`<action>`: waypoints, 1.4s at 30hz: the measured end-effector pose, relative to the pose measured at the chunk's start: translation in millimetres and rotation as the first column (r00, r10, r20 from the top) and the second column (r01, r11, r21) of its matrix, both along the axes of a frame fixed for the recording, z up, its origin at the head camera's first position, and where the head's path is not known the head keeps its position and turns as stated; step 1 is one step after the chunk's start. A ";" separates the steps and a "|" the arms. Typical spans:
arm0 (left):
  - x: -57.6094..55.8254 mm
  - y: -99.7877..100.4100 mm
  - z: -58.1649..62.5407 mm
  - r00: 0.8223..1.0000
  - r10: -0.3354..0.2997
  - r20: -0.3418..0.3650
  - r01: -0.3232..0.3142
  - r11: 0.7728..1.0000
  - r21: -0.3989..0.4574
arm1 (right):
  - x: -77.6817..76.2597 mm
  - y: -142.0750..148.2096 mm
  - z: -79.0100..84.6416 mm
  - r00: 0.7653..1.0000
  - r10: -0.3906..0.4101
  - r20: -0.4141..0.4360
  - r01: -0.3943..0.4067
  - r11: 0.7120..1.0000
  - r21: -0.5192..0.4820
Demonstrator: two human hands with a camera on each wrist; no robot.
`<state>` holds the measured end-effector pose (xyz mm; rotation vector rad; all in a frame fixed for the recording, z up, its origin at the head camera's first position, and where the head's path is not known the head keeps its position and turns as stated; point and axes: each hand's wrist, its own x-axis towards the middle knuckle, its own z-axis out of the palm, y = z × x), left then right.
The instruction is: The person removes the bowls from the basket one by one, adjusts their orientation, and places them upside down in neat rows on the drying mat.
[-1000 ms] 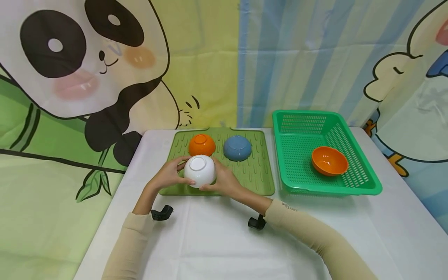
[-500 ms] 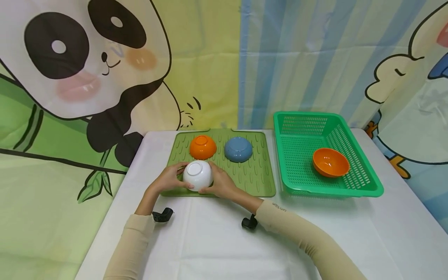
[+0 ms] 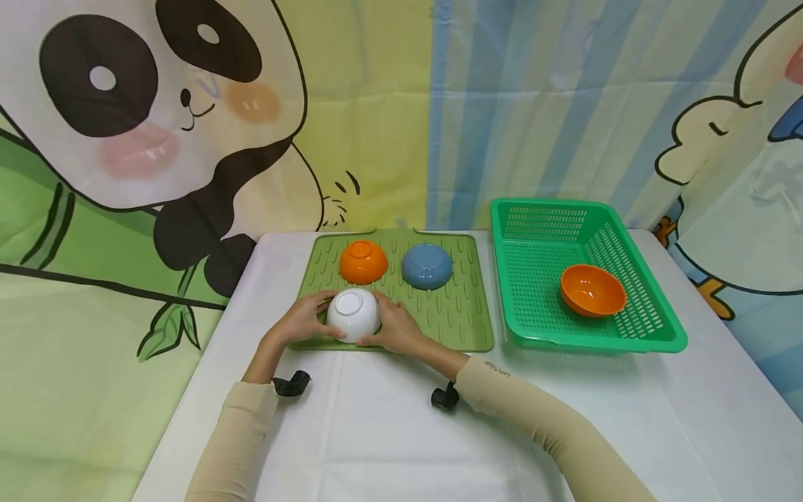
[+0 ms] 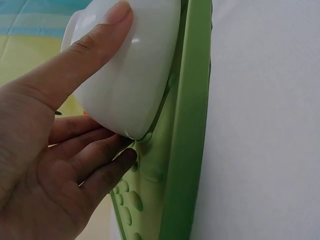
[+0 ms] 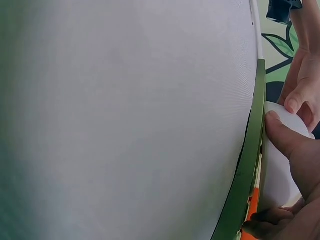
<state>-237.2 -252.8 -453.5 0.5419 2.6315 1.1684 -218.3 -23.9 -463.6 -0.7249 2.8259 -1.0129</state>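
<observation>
A white bowl (image 3: 354,319) stands upside down near the front left of the green drying mat (image 3: 456,317). My left hand (image 3: 302,322) holds its left side, the thumb lying along the wall and the fingers round the back in the left wrist view. From the right, my right hand (image 3: 396,326) grips the same bowl between thumb and fingers. In the left wrist view the bowl's rim (image 4: 142,136) meets the mat's raised ribs. Behind it on the mat, an orange bowl (image 3: 364,263) and a blue bowl (image 3: 427,268) also sit upside down.
Right of the mat stands a green plastic basket (image 3: 533,293) with one orange bowl (image 3: 592,291) upright inside. A white cloth (image 3: 383,418) covers the table. Printed curtains (image 3: 370,139) hang behind it.
Both hands have brought the white bowl slightly left and down onto the mat. Over the last half second it has hardly moved, and both hands are still round it.
</observation>
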 end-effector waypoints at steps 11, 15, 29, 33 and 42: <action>-1.0 -1.1 -1.7 1.000 -0.011 0.003 0.011 1.000 -0.019 | -0.4 -1.4 -3.8 1.000 -0.012 0.016 0.011 0.998 0.060; -1.0 -1.1 -2.4 1.000 -0.010 -0.001 0.010 1.000 -0.017 | -0.5 -1.7 -4.0 0.999 -0.020 0.025 0.018 0.997 0.081; -0.1 -2.0 -6.9 1.000 -0.003 -0.015 0.003 1.000 0.017 | -2.6 -0.4 1.5 0.997 0.035 0.069 -0.042 0.995 0.093; 0.8 -1.7 -7.1 1.000 0.004 -0.010 -0.003 0.999 0.032 | -2.7 4.7 9.0 0.993 0.047 0.106 -0.051 0.998 0.039; 1.9 -2.4 -8.2 1.000 0.017 -0.013 -0.016 0.999 0.043 | -8.7 30.8 56.9 0.991 -0.012 0.130 0.018 0.999 -0.043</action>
